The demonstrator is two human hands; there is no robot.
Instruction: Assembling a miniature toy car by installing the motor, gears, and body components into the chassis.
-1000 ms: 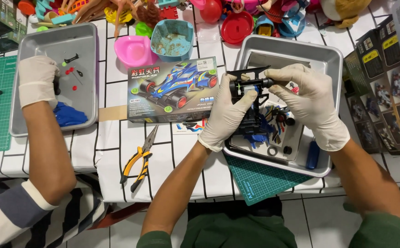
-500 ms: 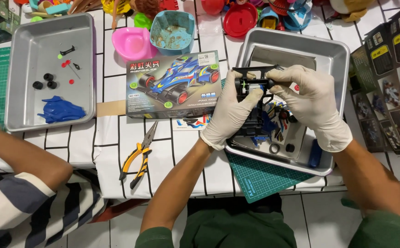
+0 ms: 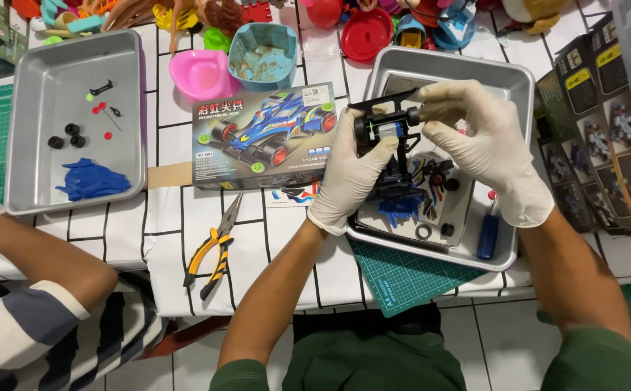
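Observation:
Both of my hands wear white gloves and hold a black toy car chassis (image 3: 386, 129) above the right metal tray (image 3: 507, 250). My left hand (image 3: 350, 174) grips the chassis from the left and below. My right hand (image 3: 483, 143) pinches its right end near a black wheel. Inside the tray under the chassis lie blue and black plastic parts (image 3: 406, 210), a sticker sheet and a blue screwdriver (image 3: 488, 237).
A toy car box (image 3: 264, 136) lies left of my hands, with yellow-handled pliers (image 3: 214, 250) below it. A second metal tray (image 3: 18, 116) at the left holds small black wheels and a blue body shell (image 3: 91, 181). Another person's arm in a striped sleeve (image 3: 33, 253) rests at the lower left. Bowls and toys crowd the far edge.
The other person's gloved hand has pulled back out of the left tray toward the table edge. My hands stay on the chassis, shifted slightly.

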